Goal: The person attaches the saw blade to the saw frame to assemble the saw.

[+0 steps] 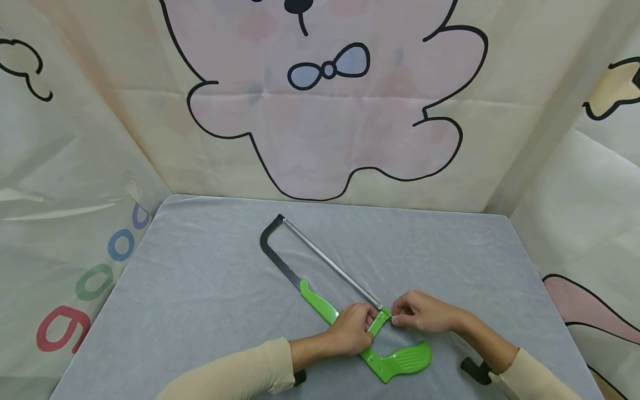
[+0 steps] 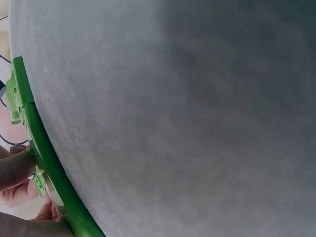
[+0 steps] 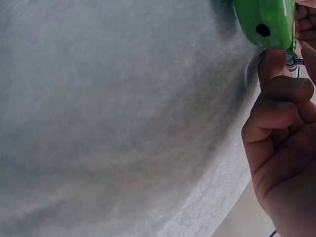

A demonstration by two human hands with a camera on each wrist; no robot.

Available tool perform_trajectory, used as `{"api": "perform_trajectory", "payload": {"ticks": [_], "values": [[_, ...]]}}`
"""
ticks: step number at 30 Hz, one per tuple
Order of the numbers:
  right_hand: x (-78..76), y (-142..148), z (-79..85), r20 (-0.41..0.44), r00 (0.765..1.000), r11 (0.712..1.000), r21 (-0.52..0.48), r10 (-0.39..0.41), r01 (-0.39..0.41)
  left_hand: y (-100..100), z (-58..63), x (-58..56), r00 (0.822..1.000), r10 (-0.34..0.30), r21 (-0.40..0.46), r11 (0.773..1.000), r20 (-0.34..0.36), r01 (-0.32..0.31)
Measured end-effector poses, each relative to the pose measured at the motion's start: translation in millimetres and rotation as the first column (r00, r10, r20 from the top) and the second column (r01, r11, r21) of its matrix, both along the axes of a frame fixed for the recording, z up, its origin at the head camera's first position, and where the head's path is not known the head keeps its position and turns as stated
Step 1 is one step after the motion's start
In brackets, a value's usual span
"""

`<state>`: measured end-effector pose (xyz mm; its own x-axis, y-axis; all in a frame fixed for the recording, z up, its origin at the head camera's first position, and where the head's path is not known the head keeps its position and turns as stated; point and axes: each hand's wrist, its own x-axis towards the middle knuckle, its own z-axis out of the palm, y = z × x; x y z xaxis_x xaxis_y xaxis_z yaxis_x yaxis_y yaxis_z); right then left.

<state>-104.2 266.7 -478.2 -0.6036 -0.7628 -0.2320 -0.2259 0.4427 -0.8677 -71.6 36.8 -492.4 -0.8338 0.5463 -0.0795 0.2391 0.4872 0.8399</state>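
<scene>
A hacksaw [image 1: 320,303] lies slantwise on the table, with a dark bow at its far end, a straight silver bar and a bright green handle [image 1: 407,358]. My left hand [image 1: 352,330] grips the green part of the frame where the bar meets it. Just beyond that end, my right hand [image 1: 425,312] has thumb and forefinger together. In the right wrist view those fingers pinch a small metal wing nut [image 3: 294,60], partly hidden, beside the green plastic [image 3: 266,22]. The left wrist view catches the green frame [image 2: 47,158] at its edge, with fingers around it.
A grey cloth covers the table [image 1: 200,311]. Cartoon-printed curtains [image 1: 320,128] stand close behind it and on both sides. Black straps sit at both wrists, the right one [image 1: 475,371] partly under the sleeve.
</scene>
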Motion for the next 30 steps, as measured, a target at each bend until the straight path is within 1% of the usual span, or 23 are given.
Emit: {"api": "perform_trajectory", "payload": {"ticks": [6,13,19,27,30], "values": [[-0.9,4,-5.2,0.088,0.996,0.999,-0.050,-0.002,0.007,1,-0.1,-0.3,1.000,0.002,-0.014,1.000,-0.004,-0.002],[-2.4,8,-10.3,0.187,0.982,0.995,-0.100,0.008,0.011,2,-0.2,-1.1,1.000,0.004,-0.021,1.000,-0.006,-0.004],[-1.2,9,-9.0,0.310,0.951,0.992,-0.121,0.017,0.021,2,1.4,-0.1,1.000,0.001,-0.018,1.000,-0.001,-0.001],[-0.5,10,-11.2,0.393,0.919,0.993,-0.111,0.002,0.045,2,-0.5,0.1,1.000,-0.001,-0.020,1.000,-0.027,0.000],[-0.7,10,-12.8,0.424,0.906,0.992,-0.119,0.009,0.046,2,-0.6,0.5,1.000,0.003,-0.022,1.000,-0.021,-0.004]]}}
